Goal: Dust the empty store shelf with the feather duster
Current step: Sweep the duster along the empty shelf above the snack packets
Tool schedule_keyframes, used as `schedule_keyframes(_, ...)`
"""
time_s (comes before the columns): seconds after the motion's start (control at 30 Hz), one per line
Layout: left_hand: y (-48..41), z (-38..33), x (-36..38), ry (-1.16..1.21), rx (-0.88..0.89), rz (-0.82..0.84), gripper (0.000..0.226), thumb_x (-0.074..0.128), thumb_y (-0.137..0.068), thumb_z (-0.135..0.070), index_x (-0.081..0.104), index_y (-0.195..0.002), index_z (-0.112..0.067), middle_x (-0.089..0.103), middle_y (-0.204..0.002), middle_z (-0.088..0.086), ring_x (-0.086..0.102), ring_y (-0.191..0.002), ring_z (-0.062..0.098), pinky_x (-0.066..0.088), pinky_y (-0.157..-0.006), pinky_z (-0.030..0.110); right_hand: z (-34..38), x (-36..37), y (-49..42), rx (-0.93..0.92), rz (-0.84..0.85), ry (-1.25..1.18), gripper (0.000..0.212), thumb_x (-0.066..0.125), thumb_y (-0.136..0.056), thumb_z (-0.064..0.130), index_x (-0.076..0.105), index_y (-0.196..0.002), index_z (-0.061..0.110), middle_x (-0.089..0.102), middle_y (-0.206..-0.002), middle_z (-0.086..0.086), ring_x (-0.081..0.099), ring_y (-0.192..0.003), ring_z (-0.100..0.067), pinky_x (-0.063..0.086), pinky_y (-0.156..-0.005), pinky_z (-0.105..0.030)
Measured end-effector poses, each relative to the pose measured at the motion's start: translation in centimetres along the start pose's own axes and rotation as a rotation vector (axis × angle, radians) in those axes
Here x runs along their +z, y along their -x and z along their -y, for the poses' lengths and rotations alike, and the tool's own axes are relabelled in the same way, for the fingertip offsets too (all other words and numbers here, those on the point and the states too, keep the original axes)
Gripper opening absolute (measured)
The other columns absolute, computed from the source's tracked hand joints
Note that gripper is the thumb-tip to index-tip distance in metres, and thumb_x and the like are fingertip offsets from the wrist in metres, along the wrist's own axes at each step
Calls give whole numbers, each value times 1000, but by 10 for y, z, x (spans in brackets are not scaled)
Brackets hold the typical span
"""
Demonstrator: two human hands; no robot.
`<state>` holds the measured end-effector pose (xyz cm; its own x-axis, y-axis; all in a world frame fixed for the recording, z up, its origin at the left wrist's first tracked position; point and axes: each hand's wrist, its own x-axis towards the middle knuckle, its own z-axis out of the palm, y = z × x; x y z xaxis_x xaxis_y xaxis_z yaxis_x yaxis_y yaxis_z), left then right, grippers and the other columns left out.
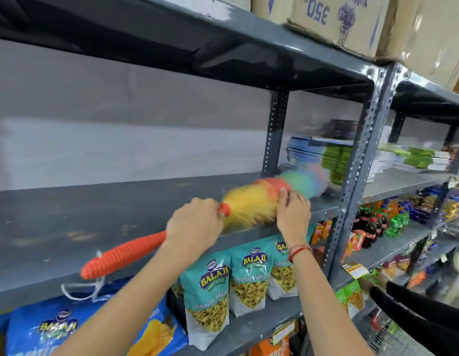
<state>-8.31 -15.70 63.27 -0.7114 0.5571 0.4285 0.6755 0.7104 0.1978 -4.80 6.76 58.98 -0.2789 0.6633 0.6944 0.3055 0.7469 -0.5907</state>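
Both my forearms reach up from the bottom of the view toward the empty grey shelf (94,209), the biggest thing before me, its surface scuffed and bare. Below it stand teal Balaji snack bags (210,291). Across the shelf's front edge lies the feather duster (261,199), its multicoloured head blurred and reaching the right upright (357,163). My left hand (195,224) is wrapped closed round the orange handle just behind the feathers; my right hand (294,211) rests with fingers loosely spread on the feathers, gripping nothing firmly. I judge I am mid-sweep at the shelf's right end; next calls for drawing the head leftward over the undusted stretch.
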Motion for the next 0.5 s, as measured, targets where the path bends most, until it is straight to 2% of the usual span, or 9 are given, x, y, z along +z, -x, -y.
schedule_keyframes(0.1, -2, -21, 9, -70, -42, 29, 32, 40, -97, -28, 60, -115, -12, 62, -116, 15, 61, -107, 36, 49, -85, 40, -3, 3, 0, 12, 18, -9, 40, 37, -101, 25, 64, -91, -3, 68, -99, -23, 56, -98, -34, 40, -95, -42)
schedule_keyframes(0.23, -7, -30, 13, -122, -23, -56, 24, 43, -94, -15, 63, -107, -11, 65, -109, 13, 64, -101, 34, 50, -79, 38, -6, 6, 3, 5, 62, -14, 37, 38, -100, 22, 64, -92, -3, 68, -101, -23, 53, -103, -36, 39, -97, -41)
schedule_keyframes(0.33, -14, -35, 15, -39, 46, -28, 29, 40, -97, -25, 62, -112, -12, 64, -111, 15, 64, -100, 36, 49, -79, 40, -9, 2, 3, 2, 19, -44, 36, 39, -100, 22, 63, -92, -4, 66, -101, -25, 52, -105, -37, 41, -96, -44)
schedule_keyframes(0.4, -19, -41, 18, 16, 94, 58, 36, 38, -98, -33, 61, -118, -13, 63, -113, 16, 63, -101, 36, 49, -82, 41, -12, -2, 0, 5, -7, -47, 36, 38, -100, 22, 61, -99, -5, 65, -104, -25, 53, -105, -36, 42, -97, -46)
schedule_keyframes(0.5, -26, -47, 20, 64, 92, 134, 39, 38, -97, -36, 60, -119, -12, 62, -114, 17, 61, -102, 37, 49, -83, 43, -19, -6, -5, 21, -15, -35, 39, 35, -101, 24, 60, -100, -5, 64, -103, -24, 53, -103, -35, 42, -97, -45)
